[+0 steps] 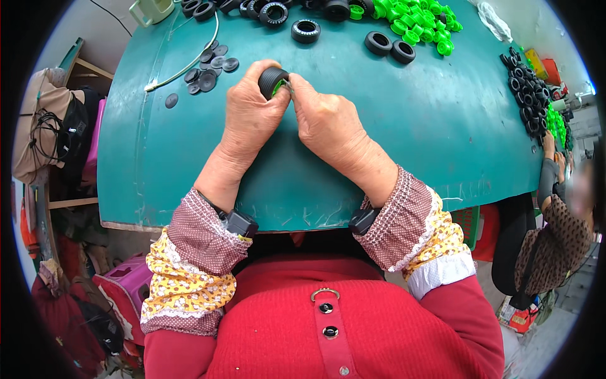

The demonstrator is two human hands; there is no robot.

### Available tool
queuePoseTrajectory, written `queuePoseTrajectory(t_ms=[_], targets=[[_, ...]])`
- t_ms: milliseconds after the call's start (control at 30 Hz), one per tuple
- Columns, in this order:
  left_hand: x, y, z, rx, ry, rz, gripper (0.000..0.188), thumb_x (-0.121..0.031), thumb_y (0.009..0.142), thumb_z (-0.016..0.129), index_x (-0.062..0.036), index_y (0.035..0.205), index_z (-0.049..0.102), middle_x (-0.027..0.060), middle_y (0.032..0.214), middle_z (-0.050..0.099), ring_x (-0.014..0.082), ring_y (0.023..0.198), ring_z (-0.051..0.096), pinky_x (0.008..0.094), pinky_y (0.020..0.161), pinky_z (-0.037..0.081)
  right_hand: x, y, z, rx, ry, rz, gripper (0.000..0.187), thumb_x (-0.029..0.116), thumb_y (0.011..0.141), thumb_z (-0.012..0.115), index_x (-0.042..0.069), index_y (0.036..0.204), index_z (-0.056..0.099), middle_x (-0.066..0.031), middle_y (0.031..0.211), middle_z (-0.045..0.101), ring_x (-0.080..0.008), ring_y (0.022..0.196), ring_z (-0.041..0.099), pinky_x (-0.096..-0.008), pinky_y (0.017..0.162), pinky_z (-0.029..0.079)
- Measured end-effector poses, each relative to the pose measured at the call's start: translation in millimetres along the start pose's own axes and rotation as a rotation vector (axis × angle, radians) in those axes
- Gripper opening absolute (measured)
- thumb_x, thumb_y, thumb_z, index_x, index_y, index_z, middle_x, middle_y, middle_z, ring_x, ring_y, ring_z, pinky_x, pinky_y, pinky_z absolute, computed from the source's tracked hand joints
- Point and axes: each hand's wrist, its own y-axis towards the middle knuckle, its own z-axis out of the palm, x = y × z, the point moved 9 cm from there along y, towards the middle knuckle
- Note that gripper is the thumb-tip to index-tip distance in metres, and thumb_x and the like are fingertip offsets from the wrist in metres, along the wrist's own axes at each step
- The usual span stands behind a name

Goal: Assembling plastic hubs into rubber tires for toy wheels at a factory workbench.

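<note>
Here, left hand (pixel 251 104) clasps a tire (pixel 271 81), right hand (pixel 331 120) pinched against it, contents unclear.

Right across the middle sweeps a broad green tabletop (pixel 442 145), front edge scuffed and scratched! Pale wall (pixel 104 31) at upper left, whitish wall (pixel 548 28) at upper right; a wooden frame (pixel 93 68) on the left, greyish floor (pixel 132 240) showing below, and there, far right, a bluish-white light (pixel 591 87) gleams
</note>
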Motion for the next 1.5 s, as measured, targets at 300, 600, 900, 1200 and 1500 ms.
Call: queuePoseTrajectory(t_ms=[300, 600, 900, 1200, 1500], targets=[[20.9, -0.4, 11.0, 0.212, -0.109, -0.153, 0.021, -0.007, 0.074, 0.060, -0.0031, 0.093, 0.055, 0.0010, 0.067, 0.053, 0.0054, 0.051, 0.049, 0.0190, 0.045, 0.041, 1.2, 1.8, 5.5, 0.062, -0.092, -0.097, 0.031, 0.004, 0.072, 0.051, -0.005, 0.100, 0.046, -0.0137, 0.060, 0.058, -0.0288, 0.055, 0.059, -0.0363, 0.048, 0.048], [44.8, -0.6, 6.0, 0.228, -0.427, -0.487, 0.017, -0.009, 0.072, 0.060, -0.0007, 0.086, 0.055, 0.0062, 0.068, 0.058, 0.0082, 0.051, 0.052, 0.0216, 0.045, 0.042, 6.9, 3.2, -6.3, -0.002, -0.045, -0.145, 0.029, 0.007, 0.075, 0.049, 0.000, 0.103, 0.047, -0.0141, 0.063, 0.059, -0.0291, 0.056, 0.059, -0.0364, 0.048, 0.048], [53.5, -3.7, 17.9, 0.195, -1.118, -0.648, 0.042, -0.040, 0.090, 0.037, -0.0001, 0.087, 0.049, 0.0187, 0.067, 0.059, 0.0175, 0.045, 0.054, 0.0248, 0.039, 0.046, -112.7, 0.7, -24.6, 0.065, -0.434, 0.251, 0.021, 0.020, 0.079, 0.053, 0.009, 0.096, 0.056, -0.0140, 0.076, 0.059, -0.0314, 0.072, 0.058, -0.0419, 0.062, 0.047], [57.4, -8.1, 23.4, 0.185, -1.106, -0.728, 0.037, -0.035, 0.091, 0.037, 0.0011, 0.088, 0.047, 0.0227, 0.067, 0.058, 0.0231, 0.046, 0.057, 0.0279, 0.039, 0.049, -80.8, 10.8, -53.3, -0.206, -0.262, 0.080, 0.051, 0.027, 0.065, 0.069, 0.003, 0.107, 0.052, -0.0154, 0.097, 0.054, -0.0311, 0.094, 0.049, -0.0388, 0.082, 0.041], [20.0, -14.8, 41.2, 0.491, -0.996, -0.501, 0.042, -0.031, 0.084, 0.055, 0.0038, 0.107, 0.047, 0.0109, 0.092, 0.056, 0.0170, 0.080, 0.059, 0.0246, 0.067, 0.052, -12.7, 11.0, 0.1, 0.085, 0.353, -0.038, 0.062, 0.015, 0.059, 0.073, 0.003, 0.113, 0.045, -0.0155, 0.097, 0.053, -0.0307, 0.092, 0.051, -0.0370, 0.081, 0.042]])
